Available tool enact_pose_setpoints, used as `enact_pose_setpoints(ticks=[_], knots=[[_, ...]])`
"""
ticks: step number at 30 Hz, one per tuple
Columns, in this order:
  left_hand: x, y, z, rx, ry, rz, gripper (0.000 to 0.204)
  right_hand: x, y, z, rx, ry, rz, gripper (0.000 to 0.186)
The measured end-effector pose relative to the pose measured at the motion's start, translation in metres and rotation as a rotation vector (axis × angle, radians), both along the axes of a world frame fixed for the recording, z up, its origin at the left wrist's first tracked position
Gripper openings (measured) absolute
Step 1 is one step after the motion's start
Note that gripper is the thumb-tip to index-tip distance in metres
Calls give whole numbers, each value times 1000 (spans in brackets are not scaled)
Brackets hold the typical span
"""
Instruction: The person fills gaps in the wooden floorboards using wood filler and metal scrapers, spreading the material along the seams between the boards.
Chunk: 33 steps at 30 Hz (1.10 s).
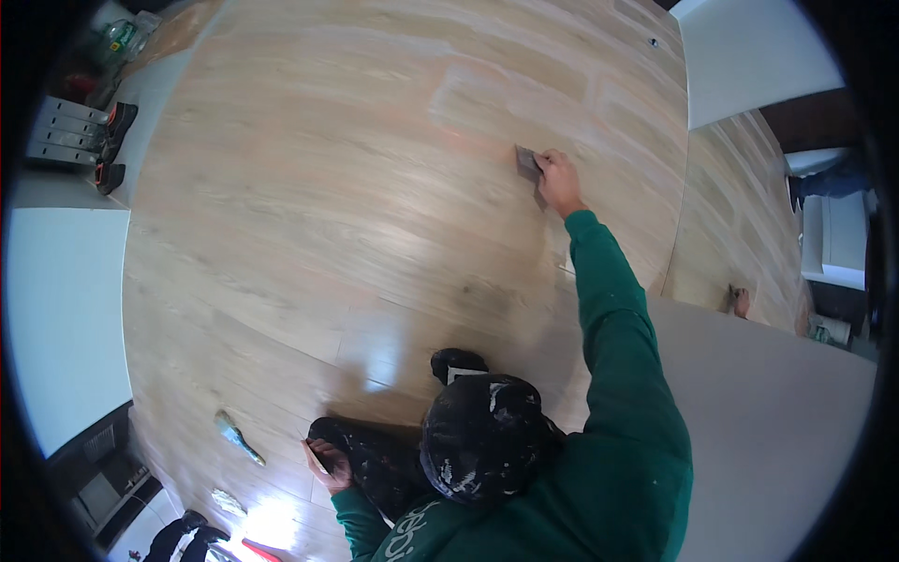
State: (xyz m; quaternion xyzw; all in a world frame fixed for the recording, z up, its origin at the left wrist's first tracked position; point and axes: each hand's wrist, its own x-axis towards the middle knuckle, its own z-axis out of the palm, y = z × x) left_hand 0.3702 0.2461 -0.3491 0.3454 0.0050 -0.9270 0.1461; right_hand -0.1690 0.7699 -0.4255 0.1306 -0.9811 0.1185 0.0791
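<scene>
Fingers of the left hand (332,470) are clamped on a thin piece (314,456), just beside dark trousers (379,466). Well to the right, a scraper (526,161) meets the wood-patterned floor (309,234), pinched between the fingers of the right hand (562,182). Rightmost, a green sleeve (613,314) reaches up to that wrist.

On my feed, pale lettering (408,532) shows partly on the green sweatshirt (618,468); the label on the green bottle (120,34) is too small to read.
</scene>
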Motion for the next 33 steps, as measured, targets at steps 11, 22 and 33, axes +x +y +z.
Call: enact_pose_setpoints(ticks=[11,22,33], knots=[[0,-10,-6,-100,-23,-152,36,48,36,-8,96,3,-14,45],[-191,54,34,-397,-271,-629,52,143,-89,141,-541,-2,384,49],[-327,109,168,-447,288,-795,58,118,-178,212,-452,253,764,50]])
